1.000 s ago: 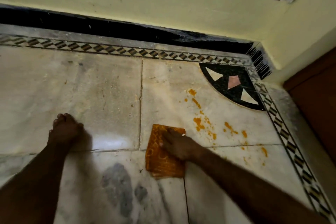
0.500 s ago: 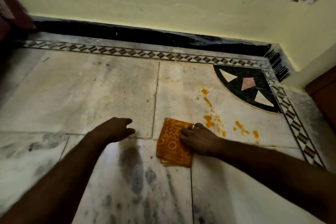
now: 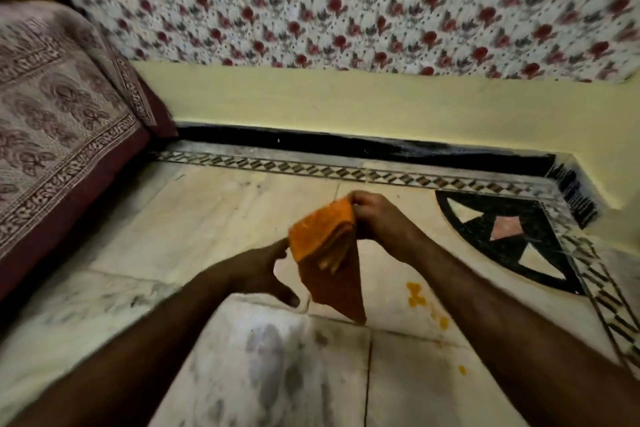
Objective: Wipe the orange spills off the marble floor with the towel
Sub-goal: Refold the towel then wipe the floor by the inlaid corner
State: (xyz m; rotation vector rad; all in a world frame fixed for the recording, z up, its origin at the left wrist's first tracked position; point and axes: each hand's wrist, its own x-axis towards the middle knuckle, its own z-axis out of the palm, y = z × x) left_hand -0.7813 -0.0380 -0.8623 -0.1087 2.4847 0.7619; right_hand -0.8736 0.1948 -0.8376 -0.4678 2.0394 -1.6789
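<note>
**Towel lifted clear of the floor, spills lying open below**

The marble floor (image 3: 242,218) filled the lower half of the view, pale slabs with grey veining. Above it rose a yellow wall (image 3: 311,100) hung with a floral cloth (image 3: 346,3). A bed (image 3: 52,121) under a printed cover stood at the left, against the wall. A black skirting (image 3: 346,146) and a diamond-patterned border strip (image 3: 311,168) ran along the wall's foot. A black quarter-circle inlay (image 3: 502,236) sat in the right corner.

Both forearms reached in from the bottom edge and hid much of the near slabs. The right one passed just beside the spills and may have covered more of them.

The towel (image 3: 325,253), orange and folded in layers, hung in the air between the hands, above the floor. Its long axis ran nearly upright, from the top corner down to a narrow tip pointing at a slab joint. The right hand (image 3: 377,218) gripped that top corner with curled fingers. The left hand (image 3: 263,267) was spread, fingers straight toward the towel's left edge and thumb apart below; blur hid whether they touched it.

The orange spills (image 3: 415,295) lay on the marble just right of the hanging tip, with smaller spots nearer the viewer.
</note>
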